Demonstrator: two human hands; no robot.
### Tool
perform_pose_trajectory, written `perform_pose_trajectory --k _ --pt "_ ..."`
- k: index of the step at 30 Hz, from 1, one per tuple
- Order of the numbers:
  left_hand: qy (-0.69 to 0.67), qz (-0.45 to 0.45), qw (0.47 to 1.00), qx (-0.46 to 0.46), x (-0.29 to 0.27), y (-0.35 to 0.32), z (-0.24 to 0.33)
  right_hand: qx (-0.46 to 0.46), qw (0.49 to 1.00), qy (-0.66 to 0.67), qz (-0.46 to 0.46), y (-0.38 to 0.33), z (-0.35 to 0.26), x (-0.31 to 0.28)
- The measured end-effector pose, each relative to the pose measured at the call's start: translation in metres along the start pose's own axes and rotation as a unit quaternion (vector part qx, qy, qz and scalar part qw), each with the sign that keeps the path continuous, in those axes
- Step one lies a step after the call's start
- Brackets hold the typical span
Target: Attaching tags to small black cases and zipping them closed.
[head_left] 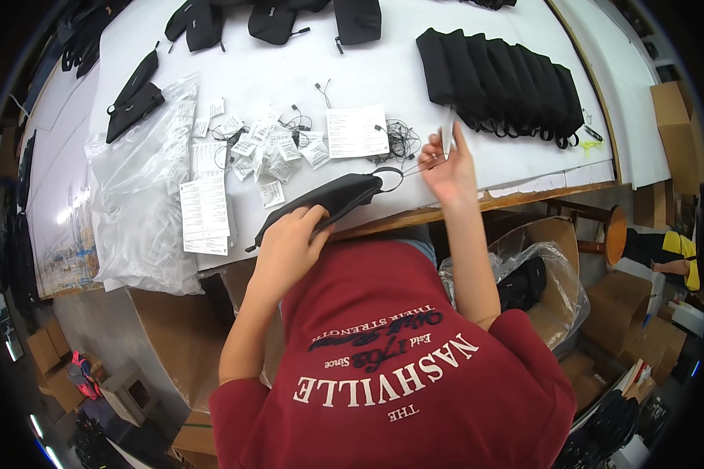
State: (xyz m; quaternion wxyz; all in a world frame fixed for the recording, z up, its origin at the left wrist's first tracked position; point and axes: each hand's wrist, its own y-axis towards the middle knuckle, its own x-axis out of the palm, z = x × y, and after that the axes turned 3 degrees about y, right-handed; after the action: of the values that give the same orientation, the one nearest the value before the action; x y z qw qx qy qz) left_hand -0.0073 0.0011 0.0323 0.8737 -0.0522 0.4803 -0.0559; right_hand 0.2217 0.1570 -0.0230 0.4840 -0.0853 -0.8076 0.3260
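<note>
Head view: the left hand [291, 244] is clamped on the near end of a black pouch [332, 197], held over the front edge of the desk [391, 74]. The right hand [451, 170] pinches a pale tag [447, 141]; a thin cord [419, 166] spans from there toward the pouch's loop [401, 179]. Caution: excess pull could break the cord; slack could let it snag the cord tangle [403, 141] just beyond. Whether the cord is threaded or knotted cannot be determined. Farther back, stacked pouches [497, 82] overlap, hiding individual outlines.
</note>
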Motion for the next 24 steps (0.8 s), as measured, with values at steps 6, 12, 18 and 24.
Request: perform_pose_trajectory --k 6,12,18,24 --pt "-0.009 -0.017 1.0 0.011 -0.002 0.002 0.008 -0.04 0.997 -0.064 -0.001 0.013 0.029 0.009" --pt "-0.004 0.018 1.0 0.018 -0.003 -0.003 0.008 -0.257 0.956 -0.128 0.065 0.004 0.025 0.038" --pt "0.018 0.104 0.99 0.098 0.007 -0.004 -0.001 -0.327 0.669 -0.58 -0.332 -0.048 0.021 0.036" --pt "-0.077 0.212 0.972 0.07 0.03 -0.005 -0.005 -0.369 0.307 -0.777 -0.407 -0.048 0.049 0.043"
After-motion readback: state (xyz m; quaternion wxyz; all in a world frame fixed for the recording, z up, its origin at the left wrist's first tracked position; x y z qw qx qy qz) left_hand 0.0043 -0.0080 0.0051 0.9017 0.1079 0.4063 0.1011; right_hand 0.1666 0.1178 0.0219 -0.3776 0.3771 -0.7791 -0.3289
